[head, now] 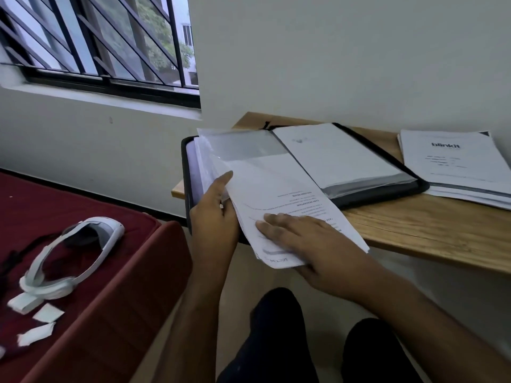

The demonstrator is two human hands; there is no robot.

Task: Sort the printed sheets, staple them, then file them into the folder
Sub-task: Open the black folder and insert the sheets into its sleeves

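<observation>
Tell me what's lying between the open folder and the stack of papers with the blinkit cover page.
Nothing: in the head view only a bare strip of the wooden table separates the folder from the blinkit stack.

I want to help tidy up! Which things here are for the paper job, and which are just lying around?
For the job:
printed sheets, held by the left hand and right hand
open black folder
stack of papers on the wooden table

Just lying about:
white headset
small white paper pieces on the red bed
</observation>
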